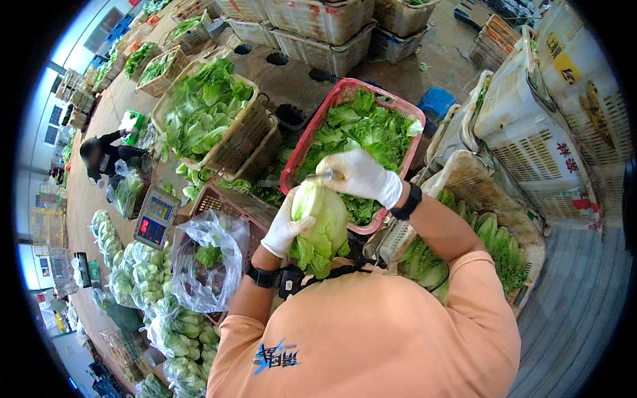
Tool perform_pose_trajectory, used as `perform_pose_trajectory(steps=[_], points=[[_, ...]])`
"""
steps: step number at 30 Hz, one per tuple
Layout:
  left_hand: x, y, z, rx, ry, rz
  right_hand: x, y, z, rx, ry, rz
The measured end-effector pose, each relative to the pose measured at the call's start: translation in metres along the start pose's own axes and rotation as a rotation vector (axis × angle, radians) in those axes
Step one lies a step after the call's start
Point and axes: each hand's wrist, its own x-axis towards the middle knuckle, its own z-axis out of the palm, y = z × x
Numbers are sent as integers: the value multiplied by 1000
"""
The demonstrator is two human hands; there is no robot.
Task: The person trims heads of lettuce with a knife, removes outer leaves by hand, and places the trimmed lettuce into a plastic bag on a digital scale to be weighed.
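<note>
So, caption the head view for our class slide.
White-gloved hands at a pale-green leafy lettuce near a red rectangular plastic crate.

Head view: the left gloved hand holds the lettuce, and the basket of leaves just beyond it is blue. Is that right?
Not quite: in the head view, the basket of leaves just beyond is pinkish red, not blue. The left gloved hand does hold the lettuce.
</note>
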Motion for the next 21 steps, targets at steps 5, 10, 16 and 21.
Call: perform_pose_trajectory(steps=[5,10,16,21], points=[[-6,8,13,-43,31,39,-12,81,-8,-457,40,401],[2,-1,12,729,287,159,-15,-11,14,70,50,300],[-1,12,45,853,228,261,-50,49,-3,-293,394,490],[-6,6,36,1383,335,956,-164,68,-40,-114,730,698]])
